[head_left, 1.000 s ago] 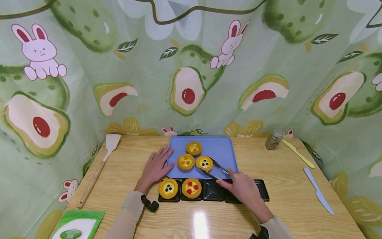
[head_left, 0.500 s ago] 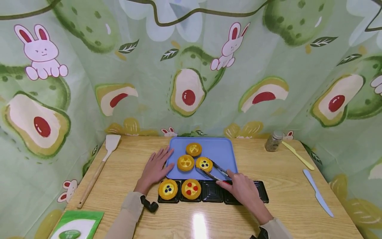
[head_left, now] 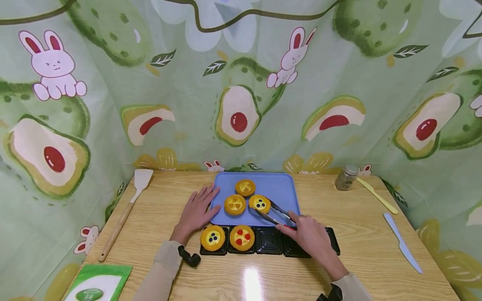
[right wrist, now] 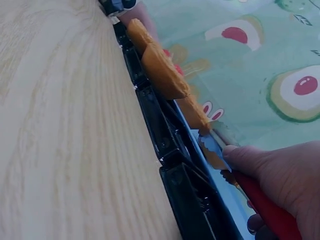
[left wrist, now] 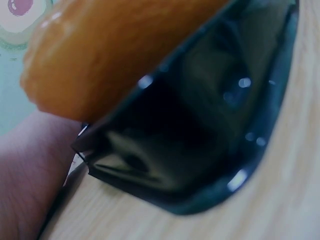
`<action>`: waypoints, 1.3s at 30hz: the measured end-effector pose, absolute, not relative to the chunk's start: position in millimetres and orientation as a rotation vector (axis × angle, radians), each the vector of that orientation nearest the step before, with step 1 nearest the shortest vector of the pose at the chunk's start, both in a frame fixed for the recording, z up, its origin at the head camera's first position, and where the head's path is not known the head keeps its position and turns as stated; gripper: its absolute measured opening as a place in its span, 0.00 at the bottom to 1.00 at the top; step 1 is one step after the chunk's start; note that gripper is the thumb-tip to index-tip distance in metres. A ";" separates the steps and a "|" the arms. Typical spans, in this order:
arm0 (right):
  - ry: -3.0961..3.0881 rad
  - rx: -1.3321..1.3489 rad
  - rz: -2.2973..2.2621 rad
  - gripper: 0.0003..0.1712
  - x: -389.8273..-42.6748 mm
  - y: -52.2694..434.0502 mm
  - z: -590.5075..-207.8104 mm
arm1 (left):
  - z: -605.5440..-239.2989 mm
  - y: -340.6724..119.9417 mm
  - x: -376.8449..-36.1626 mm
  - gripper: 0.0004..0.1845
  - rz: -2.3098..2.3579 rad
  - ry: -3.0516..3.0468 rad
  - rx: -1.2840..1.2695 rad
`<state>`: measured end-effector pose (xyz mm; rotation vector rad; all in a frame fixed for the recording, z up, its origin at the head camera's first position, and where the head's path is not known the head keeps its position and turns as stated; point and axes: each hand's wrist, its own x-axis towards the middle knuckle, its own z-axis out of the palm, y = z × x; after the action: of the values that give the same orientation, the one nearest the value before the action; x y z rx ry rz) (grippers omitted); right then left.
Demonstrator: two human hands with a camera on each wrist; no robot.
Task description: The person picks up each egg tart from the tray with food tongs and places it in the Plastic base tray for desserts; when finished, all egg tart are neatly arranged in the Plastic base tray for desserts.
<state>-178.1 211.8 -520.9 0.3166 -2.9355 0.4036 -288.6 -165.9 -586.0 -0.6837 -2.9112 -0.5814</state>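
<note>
My right hand (head_left: 310, 236) grips a pair of tongs (head_left: 268, 218), whose red handle (right wrist: 267, 207) shows in the right wrist view. The tongs' arms lie on either side of a tart with blueberries (head_left: 260, 200) at the blue tray (head_left: 280, 186). Spread flat, my left hand (head_left: 196, 211) rests at the tray's left edge. Two tarts with orange-yellow wedges, one nearer (head_left: 235, 205) and one farther (head_left: 245, 188), sit on the tray. In front, a black compartment tray (head_left: 269, 240) holds another blueberry tart (head_left: 213, 237) and a tart with red fruit (head_left: 242, 237) in its left compartments.
A spatula (head_left: 129, 205) lies at the left, with a green and white packet (head_left: 99, 282) nearer me. On the right are a spice jar (head_left: 346, 177), a yellow knife (head_left: 376, 195) and a blue knife (head_left: 403, 243). A printed curtain (head_left: 188, 83) surrounds the table.
The tongs and the blueberry tart between them have shifted slightly right and away from me, widening the gap to the nearer orange-wedge tart. My left hand stays in place.
</note>
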 end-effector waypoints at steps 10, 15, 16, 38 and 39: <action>-2.901 0.337 0.433 0.29 -176.2 215.3 -507.3 | -588.1 -167.0 -290.0 0.38 -0.574 -2.902 -0.694; -2.862 0.355 0.413 0.28 -175.5 216.9 -501.1 | -589.9 -168.0 -290.6 0.38 -0.576 -2.906 -0.690; -2.854 0.359 0.417 0.28 -175.4 217.2 -499.7 | -590.3 -168.1 -290.8 0.38 -0.576 -2.907 -0.689; -2.694 0.517 0.422 0.23 -157.6 226.0 -478.4 | -588.3 -166.3 -290.1 0.38 -0.590 -2.915 -0.693; -2.691 0.523 0.420 0.23 -156.1 226.9 -478.4 | -587.9 -166.9 -290.1 0.38 -0.594 -2.909 -0.693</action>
<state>-156.1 226.9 -478.4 0.5226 -2.6910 0.4202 -290.1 -166.9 -587.9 -0.6932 -2.9087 -0.5942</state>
